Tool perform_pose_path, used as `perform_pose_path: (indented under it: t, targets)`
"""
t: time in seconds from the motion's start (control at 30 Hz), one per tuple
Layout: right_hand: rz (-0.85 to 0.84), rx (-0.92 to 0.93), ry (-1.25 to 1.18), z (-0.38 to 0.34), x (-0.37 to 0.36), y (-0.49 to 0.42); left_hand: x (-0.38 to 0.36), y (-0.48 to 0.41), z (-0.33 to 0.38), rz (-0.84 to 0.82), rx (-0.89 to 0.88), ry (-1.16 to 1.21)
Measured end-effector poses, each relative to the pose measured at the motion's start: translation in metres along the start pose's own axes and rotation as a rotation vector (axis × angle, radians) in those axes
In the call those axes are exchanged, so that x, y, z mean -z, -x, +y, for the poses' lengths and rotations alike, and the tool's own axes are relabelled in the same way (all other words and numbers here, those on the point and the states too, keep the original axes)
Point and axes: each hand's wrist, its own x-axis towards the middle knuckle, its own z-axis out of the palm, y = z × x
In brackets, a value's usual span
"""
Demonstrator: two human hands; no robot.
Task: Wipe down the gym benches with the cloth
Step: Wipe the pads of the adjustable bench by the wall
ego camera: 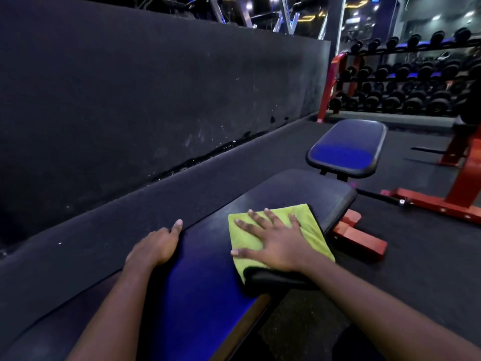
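Near bench [208, 259] long axis runs away, far-right. R hand [276, 238] flat, fingers spread, pressing green cloth [247, 238] at pad's right edge; unwiped-looking end just ahead. L hand [156, 246] on left edge, grip unclear.

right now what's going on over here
A person is wiping the near bench. The right hand presses a green cloth flat on the pad, near its right edge. The left hand rests on the bench's left edge, most of its fingers out of sight. A second bench stands just beyond with no hand on it, and a dumbbell rack is behind that.
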Motion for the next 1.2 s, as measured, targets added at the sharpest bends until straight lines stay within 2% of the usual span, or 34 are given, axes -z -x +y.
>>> perform_pose_path:
  t: [0.07, 0.13, 0.27, 0.33, 0.43, 0.5, 0.6, 0.7, 0.77, 0.83, 0.9, 1.0, 1.13, 1.2]
  targets:
    - [-0.042, -0.081, -0.019, 0.005, 0.009, -0.016, 0.001, 0.002, 0.000, 0.007, 0.004, -0.004]
    - [-0.015, -0.136, -0.013, 0.000, 0.009, -0.022, 0.001, 0.003, 0.000, 0.020, 0.001, -0.001]
    - [0.119, -0.052, 0.035, 0.004, -0.011, 0.003, 0.001, 0.005, 0.001, 0.022, 0.017, -0.007]
    - [0.083, -0.028, 0.028, 0.017, -0.005, 0.000, 0.002, 0.008, 0.003, 0.021, 0.030, -0.009]
    - [0.038, -0.091, -0.008, 0.025, 0.007, -0.021, 0.002, 0.011, 0.004, 0.021, 0.032, -0.021]
    - [0.071, -0.112, 0.007, 0.019, 0.003, -0.020, 0.002, 0.013, 0.004, 0.020, 0.032, -0.020]
    - [0.161, -0.049, 0.028, 0.019, -0.012, 0.003, 0.002, 0.012, 0.003, 0.033, 0.024, -0.018]
    - [0.107, -0.002, 0.003, 0.039, 0.000, -0.004, 0.002, 0.014, 0.006, 0.023, 0.039, -0.003]
    - [0.067, -0.057, -0.008, 0.045, 0.012, -0.019, 0.002, 0.016, 0.008, 0.029, 0.042, -0.002]
    - [0.099, -0.092, 0.011, 0.038, 0.009, -0.021, 0.003, 0.017, 0.007, 0.035, 0.048, 0.002]
    - [0.155, -0.059, 0.038, 0.036, -0.003, -0.005, 0.004, 0.018, 0.008, 0.031, 0.054, -0.003]
    - [0.143, -0.003, 0.056, 0.051, -0.001, 0.006, 0.003, 0.016, 0.011, 0.025, 0.066, -0.014]
    - [0.134, -0.091, 0.040, 0.051, 0.009, -0.016, 0.003, 0.011, 0.010, -0.002, 0.075, -0.011]
    - [0.171, -0.073, 0.066, 0.047, -0.001, -0.011, 0.005, 0.002, 0.006, -0.039, 0.067, 0.024]
